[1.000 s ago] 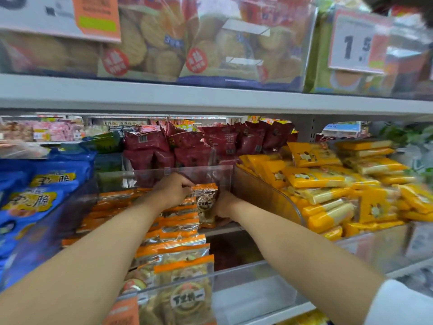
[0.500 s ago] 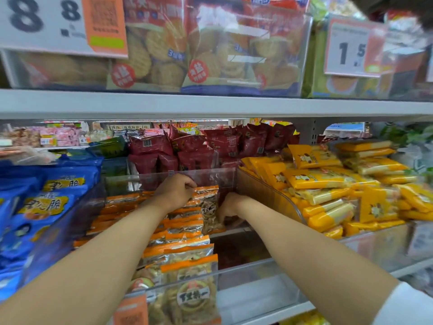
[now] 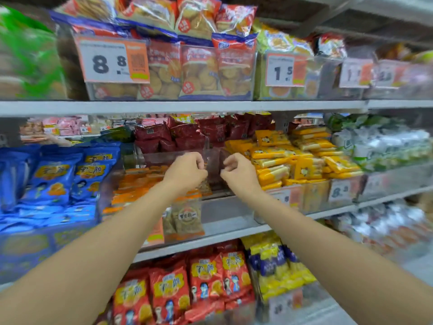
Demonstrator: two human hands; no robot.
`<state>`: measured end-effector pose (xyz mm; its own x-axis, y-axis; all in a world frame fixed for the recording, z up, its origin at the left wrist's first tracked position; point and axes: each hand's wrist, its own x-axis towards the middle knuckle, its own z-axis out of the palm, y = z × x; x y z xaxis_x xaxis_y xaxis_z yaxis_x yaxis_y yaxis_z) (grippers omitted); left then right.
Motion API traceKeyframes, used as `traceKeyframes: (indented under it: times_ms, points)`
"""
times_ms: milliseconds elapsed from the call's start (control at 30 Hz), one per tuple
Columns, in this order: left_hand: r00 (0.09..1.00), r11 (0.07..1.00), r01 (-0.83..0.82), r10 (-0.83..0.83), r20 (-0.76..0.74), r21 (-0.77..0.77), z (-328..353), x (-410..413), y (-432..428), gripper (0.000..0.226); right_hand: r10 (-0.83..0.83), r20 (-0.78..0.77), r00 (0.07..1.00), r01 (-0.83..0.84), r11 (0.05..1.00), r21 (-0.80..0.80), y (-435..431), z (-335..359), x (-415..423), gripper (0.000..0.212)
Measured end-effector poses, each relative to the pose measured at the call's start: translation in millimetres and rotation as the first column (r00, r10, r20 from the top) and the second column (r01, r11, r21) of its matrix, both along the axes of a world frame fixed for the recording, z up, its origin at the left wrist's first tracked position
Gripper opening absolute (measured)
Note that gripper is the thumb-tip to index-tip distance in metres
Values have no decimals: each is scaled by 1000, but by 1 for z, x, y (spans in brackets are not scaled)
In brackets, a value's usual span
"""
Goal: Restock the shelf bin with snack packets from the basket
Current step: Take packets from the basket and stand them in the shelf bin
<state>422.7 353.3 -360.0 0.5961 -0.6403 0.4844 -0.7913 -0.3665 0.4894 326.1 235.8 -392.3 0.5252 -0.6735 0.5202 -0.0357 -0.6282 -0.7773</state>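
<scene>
Store shelving, mid shelf: clear bin (image 3: pixel 225 219) w/ orange-topped packets (image 3: pixel 140 184) stacked along its left half, some upright at the front. L hand (image 3: pixel 185 172) and R hand (image 3: pixel 237 171) hover over the bin's back part, near each other but apart. Fingers on both curl in; can't tell if either pinches anything. Blue bags (image 3: pixel 54 181) sit left of bin, yellow packs (image 3: pixel 293 160) right, red bags (image 3: pixel 178 134) behind.

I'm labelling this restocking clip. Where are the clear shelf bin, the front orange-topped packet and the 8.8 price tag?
clear shelf bin (image 3: pixel 227 212): head view, bare right half.
front orange-topped packet (image 3: pixel 187 218): head view, round label.
8.8 price tag (image 3: pixel 100 64): head view, large 8.
</scene>
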Motion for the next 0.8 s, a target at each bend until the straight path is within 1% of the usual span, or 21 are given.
traceKeyframes:
  times_ms: [100, 233, 333, 433, 500, 600, 700, 800]
  points:
    - [995, 993, 98, -99, 5, 63, -23, -39, 3, 17, 10, 40, 999, -7, 997, -76, 9, -27, -51, 15]
    - [971, 956, 240, -239, -26, 166, -66, -91, -11, 21, -34, -84, 996, 25, 993, -114, 5, -85, -119, 7]
    - [953, 934, 301, -285, -103, 194, -110, -132, -33, 23, -90, -181, 979, 82, 995, -54, -5, -139, -169, 10]
    - [915, 893, 379, -322, -245, 244, -168, -168, -57, 28, -104, -249, 963, 123, 991, 60, -13, -194, -213, 14]
    - [882, 854, 436, -343, -322, 285, -211, -192, -71, 28, -128, -292, 948, 166, 980, 107, -20, -229, -240, 20]
    - [830, 793, 516, -369, -418, 325, -274, -227, -89, 21, -155, -367, 917, 240, 950, 200, -29, -288, -277, 12]
    - [777, 755, 561, -339, -530, 340, -334, -255, -100, 15, -143, -437, 888, 289, 912, 291, -32, -346, -309, 18]
    - [716, 725, 586, -252, -651, 363, -390, -274, -106, 9, -97, -554, 827, 348, 862, 369, -36, -406, -333, 17]
